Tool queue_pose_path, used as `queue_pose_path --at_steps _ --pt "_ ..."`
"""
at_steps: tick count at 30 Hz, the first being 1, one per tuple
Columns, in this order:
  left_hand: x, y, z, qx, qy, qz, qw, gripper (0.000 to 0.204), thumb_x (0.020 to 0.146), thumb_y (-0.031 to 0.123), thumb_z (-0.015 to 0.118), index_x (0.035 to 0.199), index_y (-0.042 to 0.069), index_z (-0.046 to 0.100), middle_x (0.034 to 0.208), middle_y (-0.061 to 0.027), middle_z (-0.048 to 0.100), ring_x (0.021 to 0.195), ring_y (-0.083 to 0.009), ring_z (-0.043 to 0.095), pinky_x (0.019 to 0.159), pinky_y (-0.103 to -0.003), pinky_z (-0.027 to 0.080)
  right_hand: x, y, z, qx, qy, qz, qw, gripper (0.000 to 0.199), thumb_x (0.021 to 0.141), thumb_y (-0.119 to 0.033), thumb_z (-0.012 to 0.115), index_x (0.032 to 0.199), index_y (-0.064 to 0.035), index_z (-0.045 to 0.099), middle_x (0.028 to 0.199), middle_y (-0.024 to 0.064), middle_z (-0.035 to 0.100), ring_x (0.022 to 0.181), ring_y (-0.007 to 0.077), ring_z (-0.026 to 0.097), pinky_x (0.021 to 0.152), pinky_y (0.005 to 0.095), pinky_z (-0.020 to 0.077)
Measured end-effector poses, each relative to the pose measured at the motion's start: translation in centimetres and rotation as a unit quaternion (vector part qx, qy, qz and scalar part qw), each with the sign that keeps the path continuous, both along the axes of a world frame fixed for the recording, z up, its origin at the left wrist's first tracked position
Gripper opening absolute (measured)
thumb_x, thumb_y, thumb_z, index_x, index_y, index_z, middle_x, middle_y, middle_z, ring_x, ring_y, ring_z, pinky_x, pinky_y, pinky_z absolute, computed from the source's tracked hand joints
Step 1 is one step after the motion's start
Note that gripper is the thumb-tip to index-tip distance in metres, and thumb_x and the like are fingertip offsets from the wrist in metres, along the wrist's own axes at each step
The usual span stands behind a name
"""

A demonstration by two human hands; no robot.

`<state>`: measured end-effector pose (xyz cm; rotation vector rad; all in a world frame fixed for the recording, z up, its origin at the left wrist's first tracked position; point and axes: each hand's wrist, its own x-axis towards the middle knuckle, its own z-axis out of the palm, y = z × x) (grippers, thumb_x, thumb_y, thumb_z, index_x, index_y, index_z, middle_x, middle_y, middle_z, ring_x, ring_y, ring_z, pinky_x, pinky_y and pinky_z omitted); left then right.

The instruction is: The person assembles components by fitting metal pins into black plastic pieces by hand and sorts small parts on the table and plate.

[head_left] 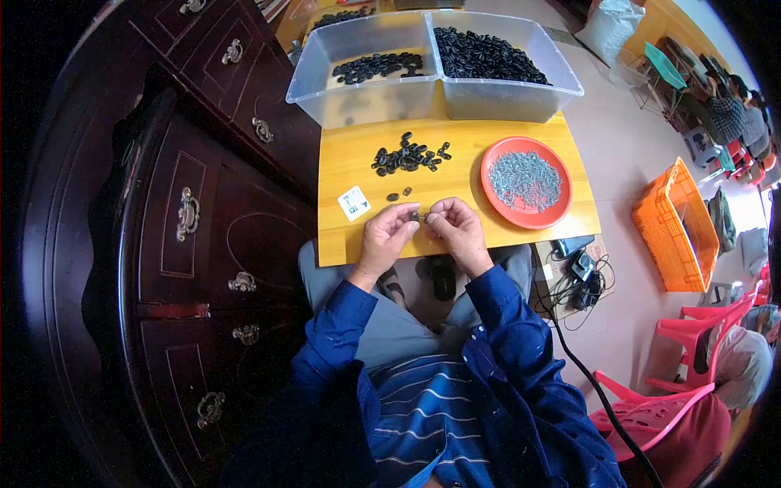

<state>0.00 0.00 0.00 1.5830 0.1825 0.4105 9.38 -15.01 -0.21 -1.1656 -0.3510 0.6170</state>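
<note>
My left hand (386,238) is closed in a pinch on a small black oval part (416,217) above the table's near edge. My right hand (458,231) meets it from the other side, its thumb and fingers closed on something small that I cannot make out. Just beyond my hands, two loose black oval parts (393,197) lie on the yellow table (350,163), with a scattered pile of similar parts (407,154) behind them. A red plate (490,195) of small silvery metal pieces (525,180) stands to the right. Left of my hands lies a white card (354,203).
Two translucent bins stand at the back: the left bin (366,102) holds some black parts, the right bin (504,106) many more. Dark wooden drawers (195,220) border my left. An orange crate (674,224), cables (587,281), pink chairs (651,415) and seated people are on the right.
</note>
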Motion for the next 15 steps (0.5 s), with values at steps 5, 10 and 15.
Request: queue_pose_path --at_steps 5,10,15 --pt "0.24 0.14 0.06 0.015 -0.004 0.007 1.000 0.033 0.089 -0.002 0.066 0.122 0.001 0.066 0.089 0.0036 0.062 0.076 -0.0031 0.056 0.071 -0.019 0.049 0.21 0.28 -0.04 0.000 0.004 -0.007 1.000 0.010 0.093 -0.002 0.065 0.100 -0.0041 0.059 0.083 -0.0045 0.059 0.070 0.0031 0.053 0.063 0.0193 0.0447" --pt "-0.01 0.05 0.29 0.021 0.008 -0.015 1.000 0.035 0.091 -0.003 0.063 0.126 -0.001 0.062 0.091 0.0042 0.058 0.075 -0.0018 0.054 0.070 -0.017 0.046 0.22 0.13 -0.38 0.001 0.001 -0.002 1.000 0.010 0.093 -0.003 0.065 0.100 -0.0041 0.059 0.083 -0.0043 0.059 0.070 0.0031 0.053 0.063 0.0192 0.0446" --pt "0.01 0.05 0.09 0.016 0.006 -0.005 1.000 0.032 0.088 -0.002 0.067 0.120 0.002 0.067 0.088 0.0045 0.060 0.075 -0.0024 0.054 0.069 -0.018 0.048 0.24 0.11 -0.48 0.003 -0.009 0.005 1.000 0.010 0.092 -0.003 0.065 0.100 -0.0040 0.059 0.083 -0.0043 0.059 0.071 0.0030 0.054 0.063 0.0190 0.0447"
